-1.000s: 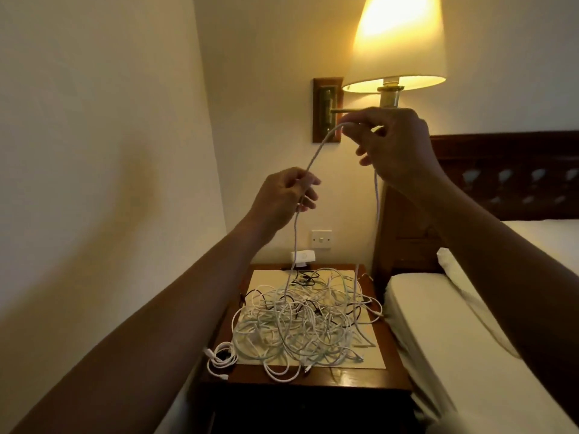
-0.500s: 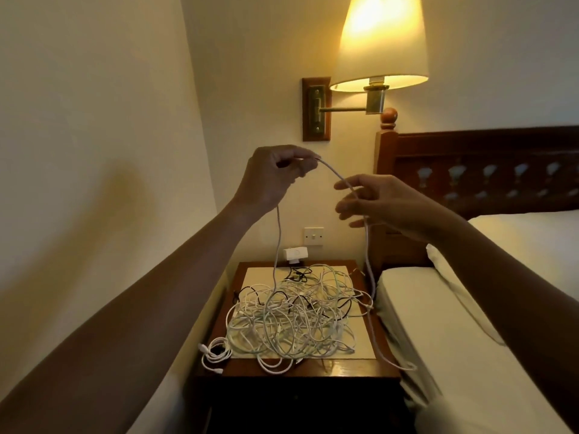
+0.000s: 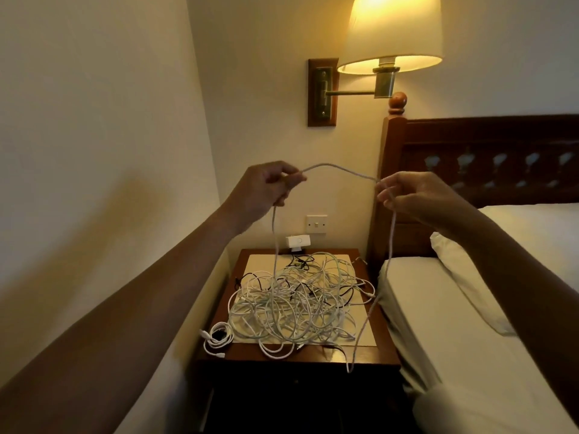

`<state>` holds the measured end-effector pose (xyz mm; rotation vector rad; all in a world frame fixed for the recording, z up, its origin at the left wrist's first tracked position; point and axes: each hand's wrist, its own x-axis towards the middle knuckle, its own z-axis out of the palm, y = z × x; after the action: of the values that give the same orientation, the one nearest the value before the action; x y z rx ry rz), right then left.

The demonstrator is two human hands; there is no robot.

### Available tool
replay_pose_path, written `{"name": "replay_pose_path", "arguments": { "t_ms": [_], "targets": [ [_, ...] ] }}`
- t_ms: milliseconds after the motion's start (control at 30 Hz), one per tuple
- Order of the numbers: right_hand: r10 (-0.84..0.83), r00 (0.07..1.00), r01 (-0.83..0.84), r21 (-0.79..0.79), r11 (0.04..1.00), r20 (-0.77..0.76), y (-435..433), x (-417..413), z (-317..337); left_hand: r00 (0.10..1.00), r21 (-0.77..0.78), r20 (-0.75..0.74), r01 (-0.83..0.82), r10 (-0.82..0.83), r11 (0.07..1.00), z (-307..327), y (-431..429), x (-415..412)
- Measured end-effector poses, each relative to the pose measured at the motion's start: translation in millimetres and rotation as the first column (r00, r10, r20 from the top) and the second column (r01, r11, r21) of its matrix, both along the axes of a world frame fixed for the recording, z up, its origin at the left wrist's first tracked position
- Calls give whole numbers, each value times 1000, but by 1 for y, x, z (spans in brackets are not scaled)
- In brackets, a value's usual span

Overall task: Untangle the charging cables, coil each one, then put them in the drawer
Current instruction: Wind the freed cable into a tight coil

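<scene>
A tangled heap of white and black charging cables [image 3: 297,303] lies on the wooden nightstand [image 3: 383,355]. Above it I hold one white cable [image 3: 340,170] stretched in an arc between both hands. My left hand [image 3: 266,189] pinches it at the left; from there it drops straight into the heap. My right hand [image 3: 407,195] pinches it at the right; that side hangs down past the nightstand's right edge, its free end near the front corner. A small coiled white cable [image 3: 217,338] sits at the nightstand's front left corner. The drawer front below is dark and hard to make out.
A bed with white sheets [image 3: 470,324] and a dark wooden headboard [image 3: 485,158] stands right of the nightstand. A lit wall lamp [image 3: 390,32] hangs above. A wall switch [image 3: 316,224] and a white plug adapter [image 3: 297,241] are behind the nightstand. A wall closes the left side.
My right hand has dropped from up by the lamp to the level of my left hand and moved right. The cable span between my hands has widened, and the right end has slid out of the heap.
</scene>
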<state>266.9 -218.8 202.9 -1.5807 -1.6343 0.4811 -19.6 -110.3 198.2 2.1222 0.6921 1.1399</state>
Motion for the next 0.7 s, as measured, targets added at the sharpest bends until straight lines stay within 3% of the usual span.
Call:
{"name": "replay_pose_path", "arguments": {
  "t_ms": [67, 167, 267, 400, 533, 600, 700],
  "targets": [
    [118, 991, -119, -21, 993, -65, -3, -10, -2, 998, 148, -41, 56, -50, 987, 18, -13, 18],
    [291, 924, -300, 1, 954, -247, -4, -36, 4, 999, 351, -53, 18, 1, 936, 36, -20, 40],
    [265, 870, -251, 90, 964, -416, -6, -51, 11, 991, 411, -92, -55, 102, 910, 32, -11, 39],
    [206, 873, -117, 219, 969, -443, -5, -36, 8, 960, 183, -279, 40, 13, 982, -7, -4, 19],
    [139, 803, 49, 296, 954, -580, -6, -8, 0, 969, -100, -237, 40, -63, 994, -44, -2, -9],
    [25, 890, 77, 203, 976, -456, -1, 6, -7, 993, -267, -103, 34, -64, 963, -53, -2, -20],
    [-79, 996, 83, -111, 990, 42, 5, 18, -25, 993, -334, 102, 85, -54, 939, -36, -7, -24]
  ]
}}
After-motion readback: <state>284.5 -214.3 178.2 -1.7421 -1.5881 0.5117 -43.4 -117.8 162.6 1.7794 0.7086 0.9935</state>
